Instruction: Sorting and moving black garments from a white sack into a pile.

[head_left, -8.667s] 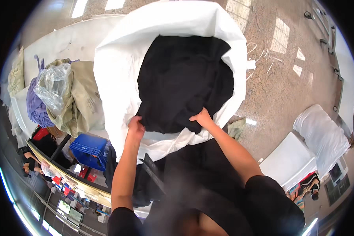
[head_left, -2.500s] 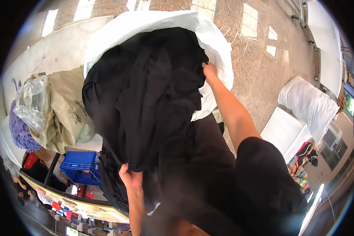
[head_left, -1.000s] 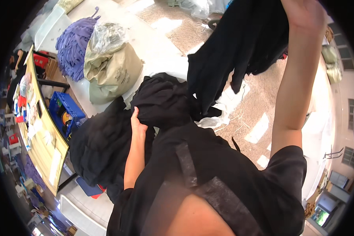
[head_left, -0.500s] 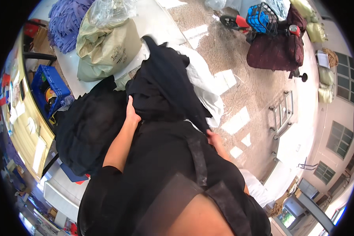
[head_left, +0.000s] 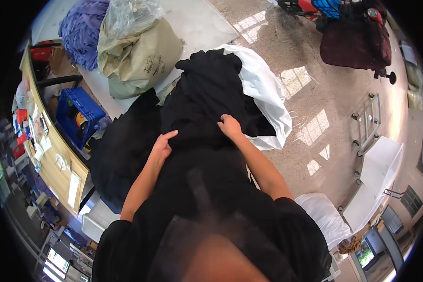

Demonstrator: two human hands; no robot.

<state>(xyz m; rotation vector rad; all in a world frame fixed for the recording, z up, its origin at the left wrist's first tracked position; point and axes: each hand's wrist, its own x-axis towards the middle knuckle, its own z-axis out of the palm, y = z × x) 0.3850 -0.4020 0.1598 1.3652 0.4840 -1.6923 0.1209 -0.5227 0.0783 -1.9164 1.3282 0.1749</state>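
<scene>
A long piece of black fabric (head_left: pixel 204 89) lies stretched out in front of me, its far end bunched up. My left hand (head_left: pixel 162 145) grips its near left part, the thumb pointing inward and the other fingers partly hidden. Farther right, my right hand (head_left: pixel 230 127) has curled fingers closed on the same fabric. Beneath and to the right spreads a white sack (head_left: pixel 270 89), its edge folded open, with more black cloth inside it. A large heap of black cloth (head_left: pixel 122 141) sits left of my left hand.
Beyond the heap stand a beige sack (head_left: pixel 143 58) and a pile of purple fabric strips (head_left: pixel 82 35). A blue crate (head_left: pixel 82 110) is beside a wooden table (head_left: pixel 63 174) at left. To the right are a metal-framed trolley (head_left: pixel 369 120), a scooter's maroon cover (head_left: pixel 355 47) and a white stuffed sack (head_left: pixel 322 218).
My right hand has moved inward and up from the fabric's right side, onto its middle. The fabric's far end has gone from a loose, slanting fold to a straighter bundle. My view has shifted.
</scene>
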